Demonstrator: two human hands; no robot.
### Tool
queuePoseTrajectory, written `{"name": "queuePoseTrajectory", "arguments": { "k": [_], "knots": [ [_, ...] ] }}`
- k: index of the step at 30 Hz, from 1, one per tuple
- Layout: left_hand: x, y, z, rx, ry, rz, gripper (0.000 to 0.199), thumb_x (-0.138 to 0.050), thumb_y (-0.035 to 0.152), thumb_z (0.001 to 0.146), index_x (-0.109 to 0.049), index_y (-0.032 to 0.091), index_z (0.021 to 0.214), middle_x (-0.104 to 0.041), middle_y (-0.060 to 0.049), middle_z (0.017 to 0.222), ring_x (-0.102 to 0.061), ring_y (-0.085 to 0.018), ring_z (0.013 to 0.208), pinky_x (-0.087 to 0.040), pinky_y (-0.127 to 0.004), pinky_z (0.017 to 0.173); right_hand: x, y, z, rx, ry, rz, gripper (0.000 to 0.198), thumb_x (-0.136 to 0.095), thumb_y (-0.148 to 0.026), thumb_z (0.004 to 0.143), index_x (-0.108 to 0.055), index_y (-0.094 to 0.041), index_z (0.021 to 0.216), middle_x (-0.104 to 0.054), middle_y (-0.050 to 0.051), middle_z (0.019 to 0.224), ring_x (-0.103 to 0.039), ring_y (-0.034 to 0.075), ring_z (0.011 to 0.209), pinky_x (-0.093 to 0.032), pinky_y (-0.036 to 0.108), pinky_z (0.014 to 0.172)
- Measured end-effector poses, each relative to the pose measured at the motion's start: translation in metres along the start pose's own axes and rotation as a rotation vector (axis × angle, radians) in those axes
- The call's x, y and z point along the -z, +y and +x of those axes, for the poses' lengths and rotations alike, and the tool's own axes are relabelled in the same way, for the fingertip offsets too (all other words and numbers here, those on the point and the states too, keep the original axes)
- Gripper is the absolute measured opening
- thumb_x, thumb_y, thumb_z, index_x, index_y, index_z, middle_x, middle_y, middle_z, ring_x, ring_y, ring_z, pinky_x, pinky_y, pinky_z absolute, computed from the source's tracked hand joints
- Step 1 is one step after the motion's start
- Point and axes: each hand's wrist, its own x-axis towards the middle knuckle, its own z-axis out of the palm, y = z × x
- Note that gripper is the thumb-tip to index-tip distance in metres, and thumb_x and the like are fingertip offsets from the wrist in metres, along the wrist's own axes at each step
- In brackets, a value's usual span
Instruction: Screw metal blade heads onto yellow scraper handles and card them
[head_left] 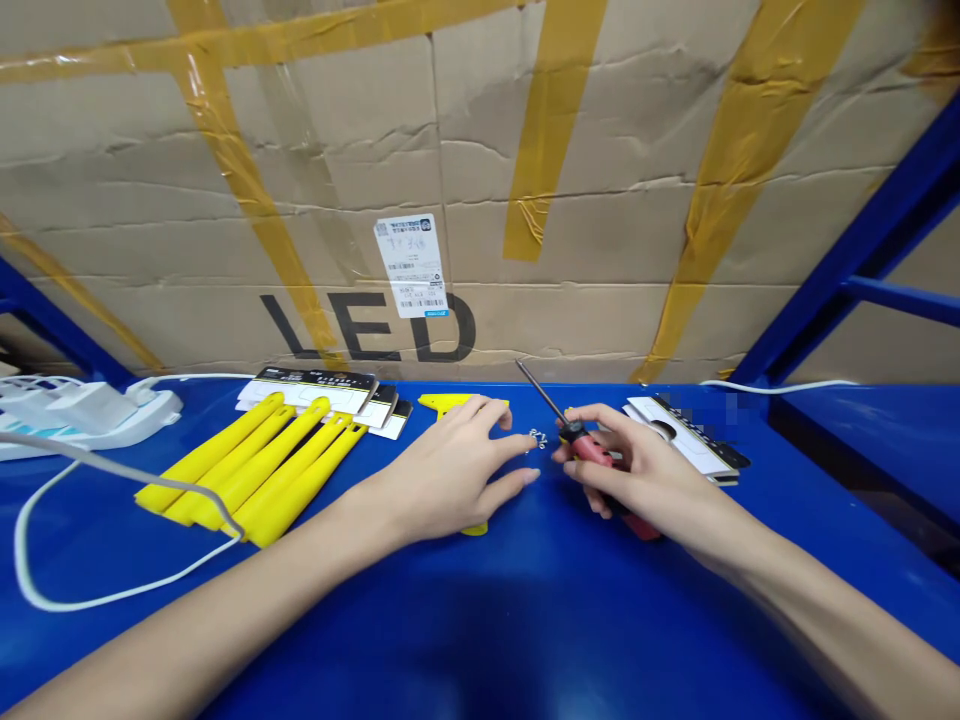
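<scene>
My right hand [626, 455] is closed around the red and black handle of a screwdriver [592, 447], whose thin shaft points up and to the left. My left hand [469, 465] reaches over a yellow T-shaped plastic piece [444, 402], hiding most of it. Its thumb and fingers are apart, with nothing visible between them. Just beyond those fingertips lies a small pile of silvery screws [538, 439] on the blue tabletop [480, 620], between my two hands.
Several yellow plastic handles [247, 465] lie at left beside stacked printed cards [315, 390]. More cards [686, 440] lie right of my right hand. A white power strip [97, 415] and looping cable [67, 606] occupy the left side. A large taped carton [480, 150] stands behind.
</scene>
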Motion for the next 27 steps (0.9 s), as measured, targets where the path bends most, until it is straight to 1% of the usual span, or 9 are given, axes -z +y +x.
{"name": "queuePoseTrajectory", "arguments": {
  "k": [2, 5, 8, 11, 14, 17, 20, 23, 27],
  "knots": [
    [0.005, -0.002, -0.013, 0.067, 0.059, 0.036, 0.035, -0.042, 0.035, 0.102, -0.070, 0.019, 0.115, -0.061, -0.013, 0.114, -0.055, -0.026, 0.111, -0.048, -0.043, 0.099, -0.006, -0.006, -0.002, -0.009, -0.056, 0.029, 0.050, -0.071, -0.030, 0.076, -0.051, -0.023, 0.122, -0.063, -0.005, 0.070, -0.056, 0.011, 0.050, -0.045, 0.023, 0.049],
    [0.011, -0.011, -0.035, 0.206, 0.073, 0.170, 0.035, -0.036, 0.028, 0.103, -0.069, 0.015, 0.095, -0.063, -0.011, 0.095, -0.058, -0.026, 0.095, -0.052, -0.043, 0.087, -0.021, -0.019, -0.002, -0.020, -0.096, 0.084, 0.047, -0.072, -0.031, 0.075, -0.054, -0.020, 0.117, -0.062, -0.005, 0.067, -0.055, 0.010, 0.050, -0.046, 0.023, 0.053],
    [0.014, -0.025, -0.058, 0.354, 0.052, 0.228, 0.034, -0.035, 0.025, 0.102, -0.066, 0.016, 0.092, -0.063, -0.010, 0.092, -0.061, -0.026, 0.088, -0.053, -0.041, 0.079, -0.040, -0.036, 0.002, -0.009, -0.112, 0.071, 0.036, -0.072, -0.033, 0.074, -0.059, -0.019, 0.104, -0.058, -0.005, 0.062, -0.053, 0.010, 0.049, -0.043, 0.022, 0.049],
    [0.014, -0.040, -0.077, 0.483, 0.038, 0.283, 0.031, -0.036, 0.019, 0.100, -0.066, 0.017, 0.095, -0.065, -0.012, 0.094, -0.063, -0.026, 0.089, -0.053, -0.041, 0.080, -0.061, -0.053, 0.008, -0.005, -0.148, 0.026, 0.030, -0.073, -0.035, 0.073, -0.061, -0.020, 0.096, -0.053, -0.006, 0.055, -0.050, 0.010, 0.046, -0.034, 0.020, 0.040],
    [0.018, -0.052, -0.091, 0.602, 0.011, 0.450, 0.032, -0.039, 0.010, 0.094, -0.065, 0.015, 0.112, -0.065, -0.017, 0.107, -0.060, -0.032, 0.098, -0.052, -0.046, 0.084, -0.080, -0.065, 0.015, 0.011, -0.175, 0.047, 0.027, -0.072, -0.034, 0.074, -0.060, -0.020, 0.093, -0.052, -0.006, 0.055, -0.047, 0.008, 0.044, -0.026, 0.018, 0.036],
    [0.025, -0.060, -0.100, 0.757, -0.024, 0.550, 0.047, -0.037, 0.003, 0.088, -0.056, 0.016, 0.129, -0.062, -0.021, 0.117, -0.057, -0.038, 0.105, -0.050, -0.051, 0.083, -0.096, -0.071, 0.020, 0.022, -0.198, 0.082, 0.027, -0.072, -0.031, 0.073, -0.060, -0.021, 0.095, -0.053, -0.006, 0.057, -0.046, 0.008, 0.045, -0.025, 0.017, 0.035],
    [0.030, -0.067, -0.104, 0.874, -0.078, 0.462, 0.055, -0.031, -0.002, 0.085, -0.052, 0.016, 0.132, -0.060, -0.023, 0.117, -0.059, -0.039, 0.105, -0.050, -0.052, 0.080, -0.105, -0.071, 0.023, 0.022, -0.226, 0.083, 0.029, -0.073, -0.032, 0.074, -0.060, -0.020, 0.097, -0.054, -0.005, 0.059, -0.049, 0.009, 0.048, -0.028, 0.017, 0.037],
    [0.032, -0.072, -0.106, 0.918, -0.083, 0.360, 0.056, -0.029, -0.003, 0.085, -0.049, 0.016, 0.134, -0.059, -0.024, 0.115, -0.062, -0.039, 0.103, -0.050, -0.052, 0.078, -0.107, -0.067, 0.025, 0.001, -0.241, 0.075, 0.032, -0.074, -0.033, 0.073, -0.061, -0.020, 0.100, -0.054, -0.006, 0.058, -0.048, 0.009, 0.048, -0.030, 0.018, 0.039],
    [0.032, -0.076, -0.107, 0.904, -0.057, 0.354, 0.055, -0.027, -0.003, 0.087, -0.047, 0.016, 0.135, -0.062, -0.022, 0.112, -0.061, -0.038, 0.106, -0.049, -0.054, 0.083, -0.104, -0.059, 0.029, 0.004, -0.204, 0.033, 0.032, -0.072, -0.040, 0.078, -0.063, -0.022, 0.103, -0.053, -0.006, 0.051, -0.047, 0.010, 0.047, -0.031, 0.019, 0.042]
  ]
}}
